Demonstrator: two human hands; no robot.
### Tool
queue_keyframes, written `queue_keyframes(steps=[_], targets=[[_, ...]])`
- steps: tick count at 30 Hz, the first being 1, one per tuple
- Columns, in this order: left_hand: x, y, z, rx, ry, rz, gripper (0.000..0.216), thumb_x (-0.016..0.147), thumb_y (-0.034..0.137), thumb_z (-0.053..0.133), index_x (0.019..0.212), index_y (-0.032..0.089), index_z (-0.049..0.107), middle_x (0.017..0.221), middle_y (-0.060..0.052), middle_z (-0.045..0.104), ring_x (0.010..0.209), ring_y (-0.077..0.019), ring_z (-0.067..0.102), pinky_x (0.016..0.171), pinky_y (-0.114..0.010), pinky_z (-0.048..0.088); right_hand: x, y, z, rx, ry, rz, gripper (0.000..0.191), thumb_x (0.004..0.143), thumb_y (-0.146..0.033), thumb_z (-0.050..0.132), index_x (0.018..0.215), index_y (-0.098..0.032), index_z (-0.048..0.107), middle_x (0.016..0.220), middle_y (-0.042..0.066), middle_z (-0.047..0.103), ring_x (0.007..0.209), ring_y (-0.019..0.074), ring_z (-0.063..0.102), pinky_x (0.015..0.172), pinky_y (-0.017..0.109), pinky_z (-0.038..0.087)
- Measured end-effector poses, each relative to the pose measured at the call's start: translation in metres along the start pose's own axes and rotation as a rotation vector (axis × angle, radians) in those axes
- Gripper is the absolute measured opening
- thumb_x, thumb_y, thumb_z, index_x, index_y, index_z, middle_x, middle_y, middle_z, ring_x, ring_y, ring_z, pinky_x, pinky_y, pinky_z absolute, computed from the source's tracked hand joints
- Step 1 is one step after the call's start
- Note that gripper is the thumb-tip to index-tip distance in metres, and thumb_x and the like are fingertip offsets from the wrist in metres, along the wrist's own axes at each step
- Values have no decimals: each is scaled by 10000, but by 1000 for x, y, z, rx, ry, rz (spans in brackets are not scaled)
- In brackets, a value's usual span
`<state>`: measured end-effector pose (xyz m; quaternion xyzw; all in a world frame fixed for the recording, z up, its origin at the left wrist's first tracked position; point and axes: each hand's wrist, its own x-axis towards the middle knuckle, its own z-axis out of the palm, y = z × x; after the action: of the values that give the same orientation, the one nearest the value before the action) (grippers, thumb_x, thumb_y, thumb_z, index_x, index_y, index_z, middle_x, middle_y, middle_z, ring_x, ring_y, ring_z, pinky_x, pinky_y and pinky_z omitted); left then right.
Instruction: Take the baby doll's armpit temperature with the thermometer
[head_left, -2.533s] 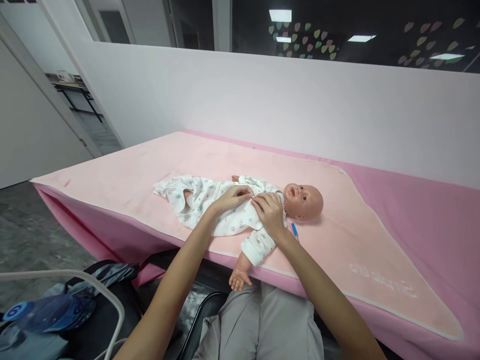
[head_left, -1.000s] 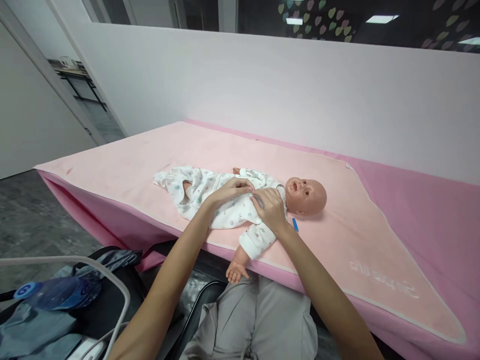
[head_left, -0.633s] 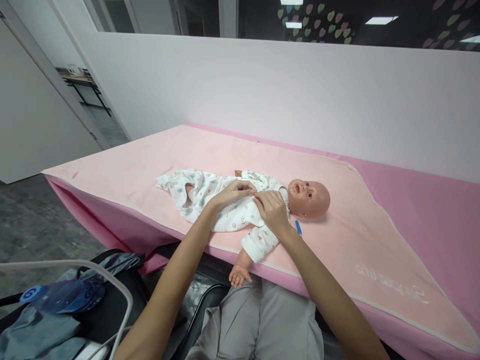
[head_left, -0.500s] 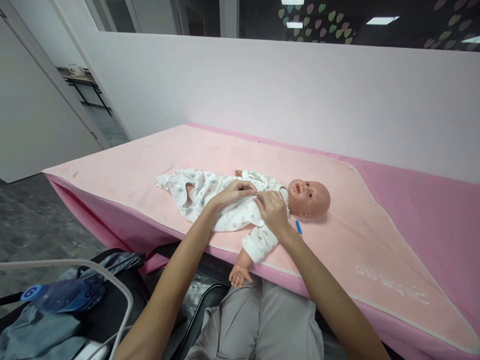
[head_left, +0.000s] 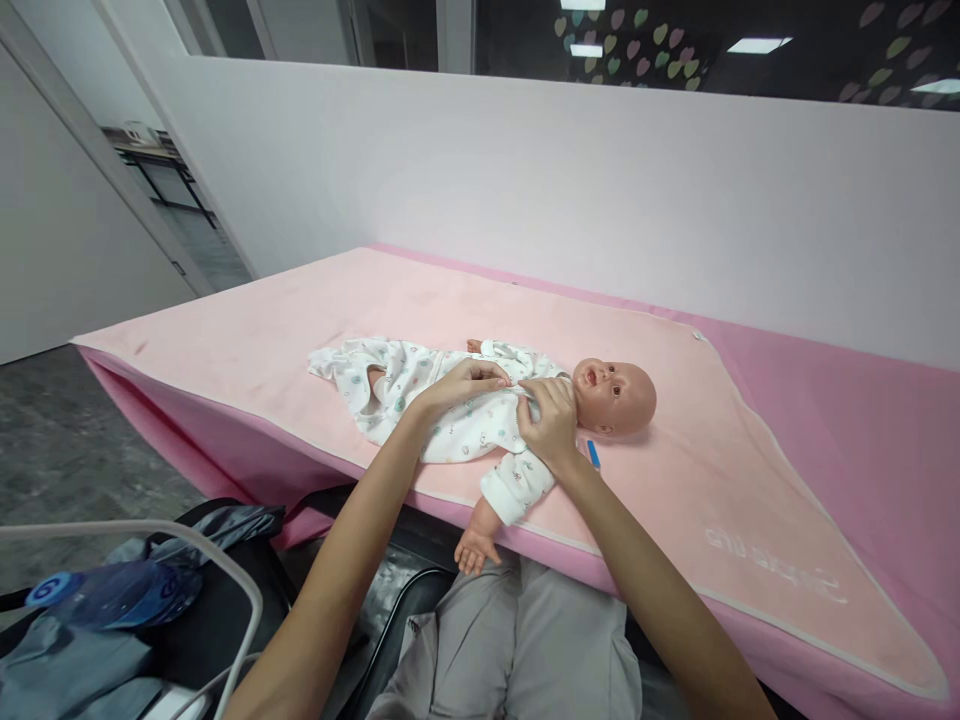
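Observation:
A baby doll (head_left: pixel 616 397) lies on its back across the pink mat, head to the right. It wears a white printed baby romper (head_left: pixel 469 432) with long sleeves. At the chest, the fingers of my left hand (head_left: pixel 466 384) pinch the romper's front. Close beside it, my right hand (head_left: pixel 551 415) grips the cloth nearer the neck with bent fingers. A narrow fold of fabric shows between the fingertips; any fastener there is too small to make out. One doll arm hangs over the table's front edge, and a bare patch of leg shows through an opening in the romper.
A blue pen-like object (head_left: pixel 593 454) lies by the doll's shoulder on the pink mat (head_left: pixel 750 500). At lower left, a blue-tinted water bottle (head_left: pixel 120 594) and grey cloth rest on a black chair, behind a pale curved bar (head_left: pixel 244 590). A white wall (head_left: pixel 600 200) stands behind the table.
My right hand has shifted slightly, its thumb moving away from the left fingertips. The left hand keeps its hold at the chest. The whole view has drifted a little.

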<state>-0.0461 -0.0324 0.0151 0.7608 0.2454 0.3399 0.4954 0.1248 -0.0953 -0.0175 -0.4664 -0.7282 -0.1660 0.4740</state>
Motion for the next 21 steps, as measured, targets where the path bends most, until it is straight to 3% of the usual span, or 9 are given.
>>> queue_keyframes(steps=[4, 9, 14, 19, 21], targets=[[0, 0, 0, -24, -18, 11, 263, 787, 367, 600, 857, 119, 652, 868, -70, 627, 836, -159, 549, 768, -282, 411, 2, 0, -1, -4, 47, 32, 153, 817, -135, 474, 860, -187, 612, 813, 44, 632, 811, 196, 534, 789, 346, 375], [2, -1, 1, 156, -57, 28, 295, 743, 387, 649, 883, 128, 669, 618, 19, 475, 581, -86, 385, 553, -227, 299, 2, -2, -2, -10, 54, 12, 158, 825, -118, 463, 829, -196, 600, 787, 36, 630, 797, 192, 532, 782, 344, 369], [3, -2, 4, 199, -16, 27, 324, 745, 422, 635, 847, 117, 677, 562, 35, 387, 558, -83, 332, 521, -230, 244, 1, -2, -3, 9, 65, -1, 165, 833, -116, 449, 837, -198, 593, 786, 41, 627, 814, 195, 528, 794, 351, 371], [1, -1, 3, 136, 33, 28, 318, 725, 408, 658, 846, 115, 688, 568, 23, 441, 556, -82, 368, 523, -227, 269, -1, 0, -2, 1, 87, -8, 170, 843, -115, 450, 862, -199, 595, 808, 43, 627, 828, 195, 529, 828, 358, 369], [-2, -1, 0, 69, 137, 37, 317, 762, 409, 612, 854, 115, 685, 604, 6, 499, 576, -91, 417, 542, -227, 310, -1, 1, -1, -5, 86, -7, 171, 847, -116, 452, 876, -197, 599, 820, 46, 626, 842, 195, 531, 843, 363, 364]])
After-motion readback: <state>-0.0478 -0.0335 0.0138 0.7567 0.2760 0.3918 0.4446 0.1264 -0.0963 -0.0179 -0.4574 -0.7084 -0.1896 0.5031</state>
